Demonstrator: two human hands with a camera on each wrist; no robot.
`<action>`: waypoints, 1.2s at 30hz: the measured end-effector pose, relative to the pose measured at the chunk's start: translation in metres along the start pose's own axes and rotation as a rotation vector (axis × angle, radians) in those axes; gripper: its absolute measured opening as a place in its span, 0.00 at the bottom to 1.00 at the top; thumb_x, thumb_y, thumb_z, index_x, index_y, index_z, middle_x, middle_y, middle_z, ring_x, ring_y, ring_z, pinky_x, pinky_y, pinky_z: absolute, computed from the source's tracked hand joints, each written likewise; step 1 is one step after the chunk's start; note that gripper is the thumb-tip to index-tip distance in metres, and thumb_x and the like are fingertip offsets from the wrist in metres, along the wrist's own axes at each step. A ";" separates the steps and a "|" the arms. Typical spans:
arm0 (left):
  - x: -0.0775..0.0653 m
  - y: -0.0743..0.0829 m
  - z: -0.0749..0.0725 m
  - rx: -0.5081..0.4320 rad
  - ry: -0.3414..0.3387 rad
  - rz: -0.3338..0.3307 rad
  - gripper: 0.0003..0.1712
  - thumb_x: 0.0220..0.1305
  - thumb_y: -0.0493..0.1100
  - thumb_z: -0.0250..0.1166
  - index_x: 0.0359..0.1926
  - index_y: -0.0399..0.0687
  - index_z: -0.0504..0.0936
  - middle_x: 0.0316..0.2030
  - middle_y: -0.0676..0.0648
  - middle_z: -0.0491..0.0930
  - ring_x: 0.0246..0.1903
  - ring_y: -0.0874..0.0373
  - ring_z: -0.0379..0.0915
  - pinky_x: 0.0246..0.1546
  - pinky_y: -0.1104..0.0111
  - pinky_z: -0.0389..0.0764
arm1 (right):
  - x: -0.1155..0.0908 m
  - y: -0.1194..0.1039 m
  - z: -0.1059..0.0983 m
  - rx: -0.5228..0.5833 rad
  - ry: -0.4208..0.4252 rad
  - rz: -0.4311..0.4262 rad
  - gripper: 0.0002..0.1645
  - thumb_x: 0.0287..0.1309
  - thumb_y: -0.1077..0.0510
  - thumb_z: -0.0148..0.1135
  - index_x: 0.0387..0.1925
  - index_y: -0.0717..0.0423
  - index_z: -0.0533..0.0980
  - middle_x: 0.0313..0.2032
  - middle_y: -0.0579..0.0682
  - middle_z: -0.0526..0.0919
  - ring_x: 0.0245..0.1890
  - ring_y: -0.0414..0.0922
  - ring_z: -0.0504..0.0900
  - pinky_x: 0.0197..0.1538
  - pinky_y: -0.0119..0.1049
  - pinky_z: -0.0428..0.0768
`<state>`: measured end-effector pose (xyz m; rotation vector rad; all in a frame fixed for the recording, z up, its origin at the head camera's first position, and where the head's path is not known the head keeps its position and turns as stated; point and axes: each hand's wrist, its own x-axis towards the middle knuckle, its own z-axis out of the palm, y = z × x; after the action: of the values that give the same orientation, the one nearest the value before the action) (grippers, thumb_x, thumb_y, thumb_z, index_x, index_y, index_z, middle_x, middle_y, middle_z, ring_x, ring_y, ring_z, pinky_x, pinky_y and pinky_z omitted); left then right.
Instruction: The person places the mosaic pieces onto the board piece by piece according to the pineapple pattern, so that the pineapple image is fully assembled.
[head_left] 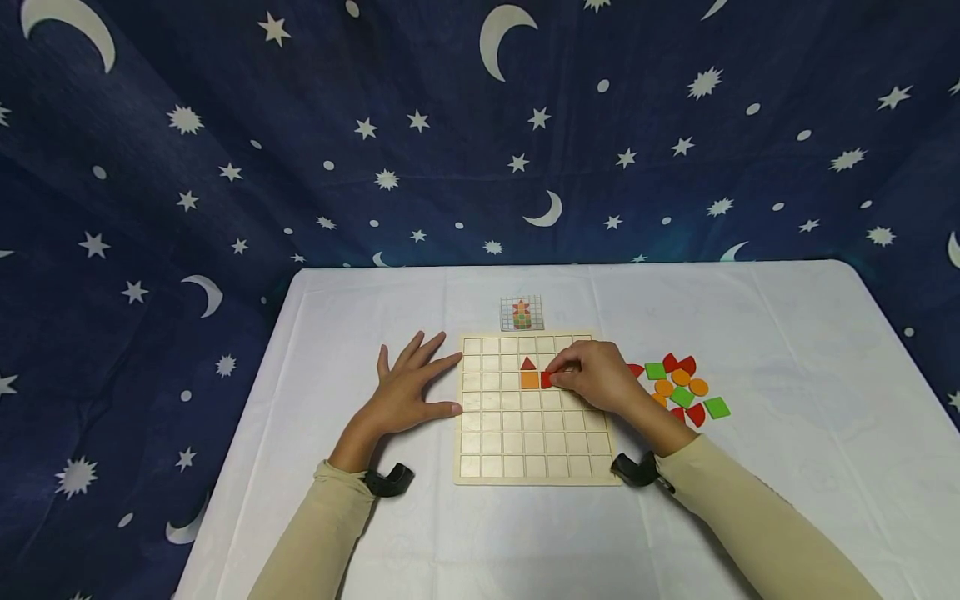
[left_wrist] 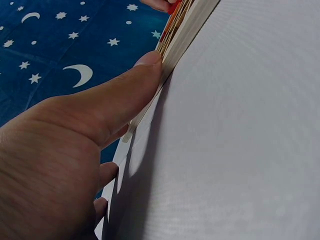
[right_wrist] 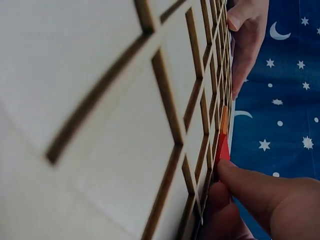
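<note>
A wooden grid board (head_left: 495,467) lies on the white table. My left hand (head_left: 405,396) is spread at its left edge, with the thumb and a fingertip touching the rim; in the left wrist view the thumb (left_wrist: 115,102) presses that edge. Over the board my right hand (head_left: 600,375) pinches a red piece (head_left: 547,380) between thumb and fingers, at the cell right of an orange square (head_left: 530,380). The right wrist view shows this red piece (right_wrist: 222,149) partly covered by the fingertips. A red triangle (head_left: 528,364) sits in the cell above the orange square.
Right of the board lies a loose pile of green squares (head_left: 717,407), orange circles (head_left: 699,387) and red quarter-round pieces (head_left: 696,414), partly behind the right wrist. A small pattern card (head_left: 522,313) lies beyond the board's far edge. A dark star-patterned cloth (head_left: 450,125) hangs behind the table.
</note>
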<state>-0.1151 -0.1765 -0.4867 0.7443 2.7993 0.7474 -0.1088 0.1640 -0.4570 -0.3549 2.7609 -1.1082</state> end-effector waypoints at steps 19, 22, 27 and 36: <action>0.000 0.000 -0.001 0.001 -0.007 -0.003 0.49 0.55 0.69 0.72 0.76 0.65 0.68 0.81 0.51 0.50 0.82 0.43 0.35 0.69 0.28 0.23 | 0.001 0.001 -0.005 -0.018 -0.039 0.001 0.06 0.54 0.59 0.77 0.35 0.49 0.90 0.32 0.46 0.88 0.30 0.41 0.76 0.33 0.35 0.72; 0.000 0.000 -0.001 -0.001 -0.005 -0.003 0.49 0.54 0.69 0.73 0.75 0.66 0.68 0.81 0.51 0.50 0.82 0.43 0.35 0.69 0.28 0.23 | 0.002 0.002 -0.006 -0.018 -0.051 0.000 0.06 0.53 0.60 0.77 0.34 0.48 0.91 0.32 0.45 0.88 0.30 0.41 0.77 0.34 0.35 0.73; 0.000 0.000 0.000 -0.001 -0.004 0.000 0.49 0.54 0.69 0.73 0.76 0.66 0.68 0.81 0.51 0.50 0.82 0.43 0.35 0.69 0.28 0.23 | 0.004 0.002 -0.009 -0.051 -0.071 -0.020 0.06 0.53 0.61 0.76 0.34 0.47 0.91 0.35 0.46 0.90 0.35 0.42 0.81 0.38 0.36 0.74; 0.000 -0.001 0.000 -0.001 0.001 0.001 0.50 0.54 0.69 0.73 0.75 0.66 0.68 0.81 0.51 0.51 0.82 0.43 0.35 0.68 0.28 0.23 | 0.005 0.000 -0.012 -0.055 -0.085 -0.066 0.08 0.54 0.63 0.74 0.36 0.50 0.91 0.36 0.47 0.89 0.39 0.46 0.83 0.41 0.37 0.75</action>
<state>-0.1156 -0.1769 -0.4872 0.7446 2.7995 0.7494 -0.1163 0.1708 -0.4491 -0.4909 2.7276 -1.0087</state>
